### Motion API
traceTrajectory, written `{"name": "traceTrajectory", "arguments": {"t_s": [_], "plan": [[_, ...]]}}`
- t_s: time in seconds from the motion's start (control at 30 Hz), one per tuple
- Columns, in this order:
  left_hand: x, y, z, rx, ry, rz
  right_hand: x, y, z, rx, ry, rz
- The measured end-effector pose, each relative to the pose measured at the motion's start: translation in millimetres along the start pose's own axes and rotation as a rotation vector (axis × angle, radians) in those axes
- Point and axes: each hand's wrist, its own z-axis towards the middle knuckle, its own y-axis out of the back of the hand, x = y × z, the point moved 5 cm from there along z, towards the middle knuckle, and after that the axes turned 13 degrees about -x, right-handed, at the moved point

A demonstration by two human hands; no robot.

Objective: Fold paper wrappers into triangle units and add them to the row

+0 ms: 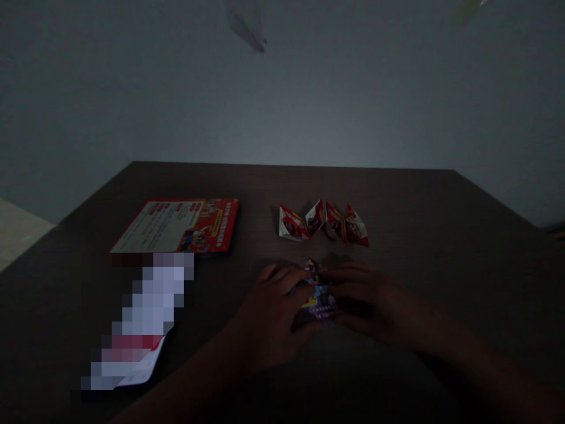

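Nearest, the left hand (273, 318) and the right hand (371, 300) meet over the surface (260, 182), fingers bent and closed in on opposite edges of a small printed paper (321, 303). It lies between them, low over the middle of the surface, the left thumb at its near edge and several fingertips overlapping its sides. The light is poor, so I can't be sure whether it is plain paper or thin card. Either way it should weigh almost nothing, bend easily, keep a crease, and slide a little if the face is glossy. The edges are the sensible hold, with light fingertip pressure; a hard tug could tear it or leave a stray crease.

Off to the left, near the left forearm, is a phone (152, 362) with a bright, mostly blurred screen. Beyond it lies a red and white booklet (176, 227), flat. Straight past the hands, a red folded strip (334, 222) stands in zigzag peaks, light and likely to topple if brushed.

Farthest, against the wall (282, 106), is a limp, see-through bag (247, 26), the one likely container; its contents can't be made out.
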Motion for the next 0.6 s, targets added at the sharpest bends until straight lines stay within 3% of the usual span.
{"name": "traceTrajectory", "arguments": {"t_s": [0.6], "plan": [[-1.1,2.6,0.0,-0.013,-0.002,-0.038,2.1,4.0,2.4,-0.055,0.023,0.085]]}}
